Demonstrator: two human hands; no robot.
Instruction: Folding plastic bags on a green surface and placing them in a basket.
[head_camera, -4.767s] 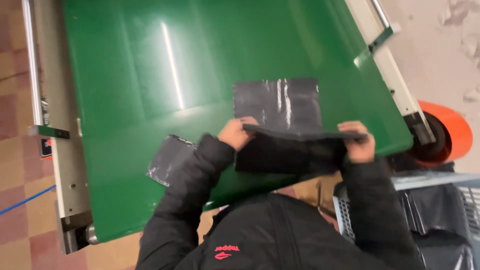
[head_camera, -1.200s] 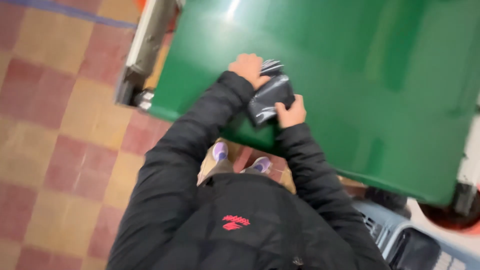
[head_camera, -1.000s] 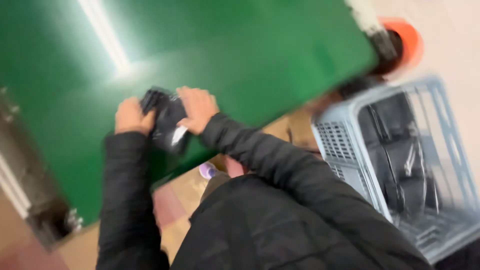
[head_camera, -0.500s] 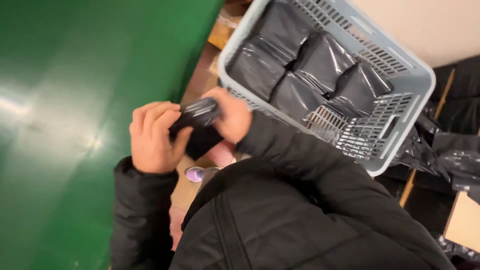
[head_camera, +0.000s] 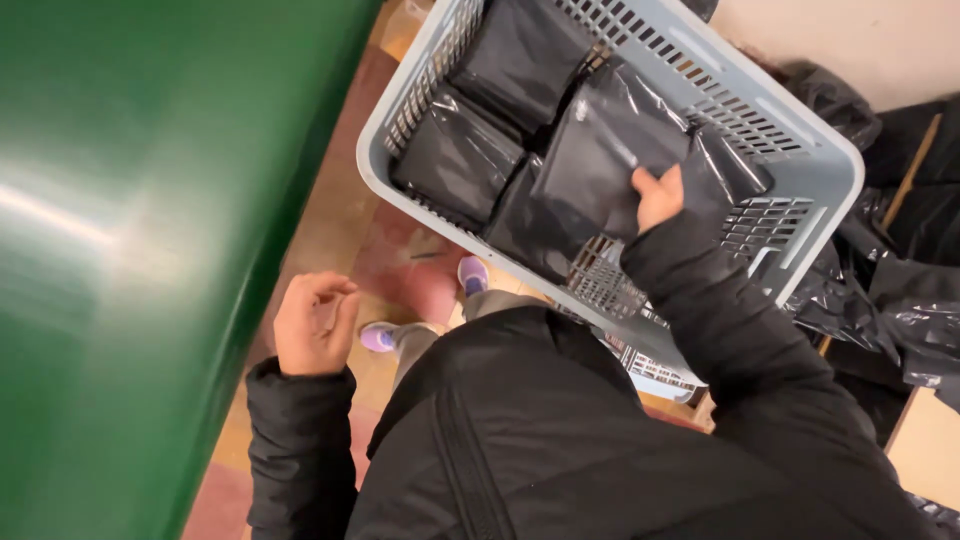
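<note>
My right hand (head_camera: 657, 196) reaches into a grey plastic basket (head_camera: 812, 165) and grips a folded black plastic packet (head_camera: 600, 140) lying on top of the pile. Several similar black packets (head_camera: 455, 160) fill the basket. My left hand (head_camera: 314, 322) hangs by the edge of the green conveyor belt (head_camera: 140, 250), fingers loosely curled, with nothing in it. Black jacket sleeves cover both arms.
The green belt takes up the left side. Crumpled black plastic bags (head_camera: 900, 300) lie right of the basket. A second grey crate (head_camera: 655, 370) shows under the basket. My purple shoes (head_camera: 472, 273) stand on a reddish tiled floor.
The view has swung from the belt to the basket. Both hands held a folded black packet; now the left hand is off it and the right hand holds a packet inside the basket.
</note>
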